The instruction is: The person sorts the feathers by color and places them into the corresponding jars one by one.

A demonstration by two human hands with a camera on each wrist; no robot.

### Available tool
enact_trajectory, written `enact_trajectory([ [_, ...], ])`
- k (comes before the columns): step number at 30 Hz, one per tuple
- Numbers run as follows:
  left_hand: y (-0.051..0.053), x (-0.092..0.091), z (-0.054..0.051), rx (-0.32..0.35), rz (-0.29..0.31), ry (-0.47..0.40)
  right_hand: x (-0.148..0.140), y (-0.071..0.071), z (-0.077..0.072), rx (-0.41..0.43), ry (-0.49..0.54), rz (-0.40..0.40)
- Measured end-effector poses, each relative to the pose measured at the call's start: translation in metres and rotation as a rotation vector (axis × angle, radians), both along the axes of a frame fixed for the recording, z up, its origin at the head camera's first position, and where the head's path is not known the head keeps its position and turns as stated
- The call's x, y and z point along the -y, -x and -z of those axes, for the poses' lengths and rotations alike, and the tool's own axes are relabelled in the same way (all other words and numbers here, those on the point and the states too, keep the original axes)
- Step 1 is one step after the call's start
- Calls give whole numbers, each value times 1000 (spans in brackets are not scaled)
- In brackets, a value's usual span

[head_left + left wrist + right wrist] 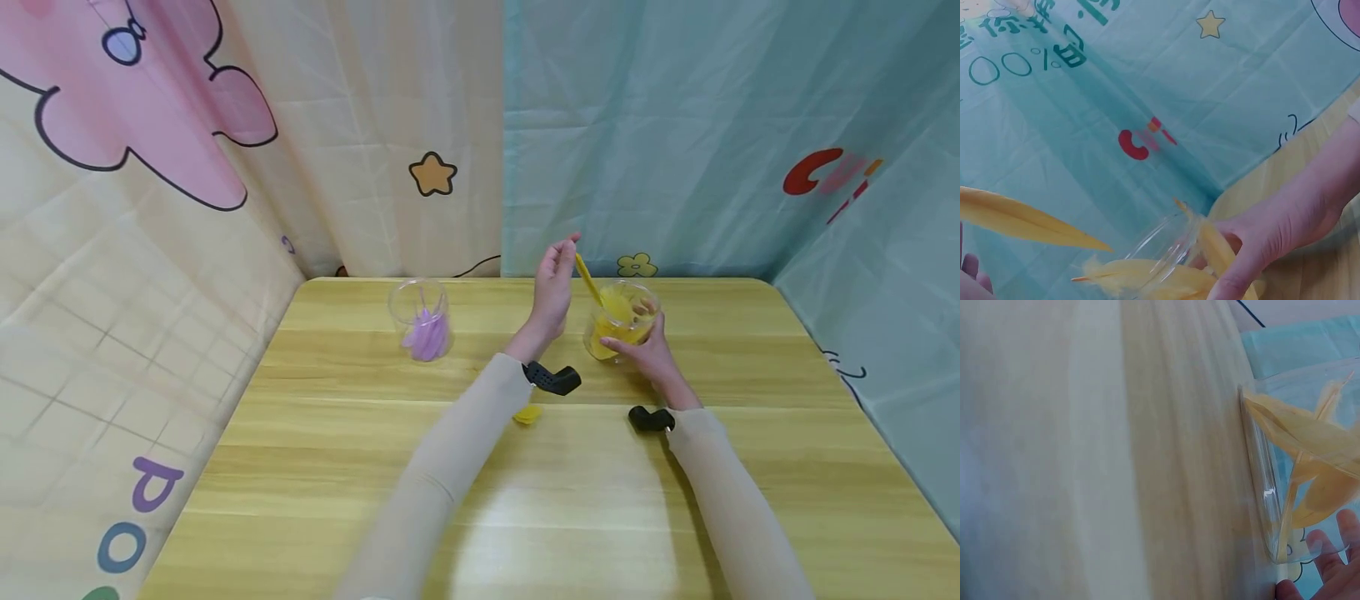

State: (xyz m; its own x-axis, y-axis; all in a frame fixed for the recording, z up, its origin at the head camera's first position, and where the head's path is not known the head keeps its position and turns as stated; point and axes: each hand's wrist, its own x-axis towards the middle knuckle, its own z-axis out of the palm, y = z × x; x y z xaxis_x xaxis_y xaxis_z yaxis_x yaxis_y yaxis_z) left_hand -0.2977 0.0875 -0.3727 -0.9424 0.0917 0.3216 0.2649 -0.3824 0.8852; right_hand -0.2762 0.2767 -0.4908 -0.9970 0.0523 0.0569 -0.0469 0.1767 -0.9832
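Note:
At the back right of the table a clear cup holds several yellow feathers. My right hand grips this cup around its side, thumb in front; fingers show against the clear wall in the right wrist view. Left of the cup my left hand is raised, pinching one end of a yellow feather. That feather slants down toward the cup's mouth. The pinch itself lies outside the left wrist view. Beneath my left forearm a yellow feather piece lies on the table, partly hidden.
A second clear cup stands at the back left with purple feathers inside. The wooden table ends at printed curtains behind and on both sides. Dark wrist cameras sit on both sleeves.

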Motion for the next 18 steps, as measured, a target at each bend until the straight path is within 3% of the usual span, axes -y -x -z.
enact_trajectory([
  [6, 7, -26, 4, -5, -29, -21, 6, -8, -15, -24, 17, -21],
  [10, 9, -40, 8, -13, -43, 15, 9, -14, -23, -53, 12, -21],
  [13, 8, -46, 17, -46, -76, 142, 9, -15, -23, -53, 11, -28],
  [18, 7, -48, 39, -146, -104, 435, 9, -14, -20, -41, -6, -39],
])
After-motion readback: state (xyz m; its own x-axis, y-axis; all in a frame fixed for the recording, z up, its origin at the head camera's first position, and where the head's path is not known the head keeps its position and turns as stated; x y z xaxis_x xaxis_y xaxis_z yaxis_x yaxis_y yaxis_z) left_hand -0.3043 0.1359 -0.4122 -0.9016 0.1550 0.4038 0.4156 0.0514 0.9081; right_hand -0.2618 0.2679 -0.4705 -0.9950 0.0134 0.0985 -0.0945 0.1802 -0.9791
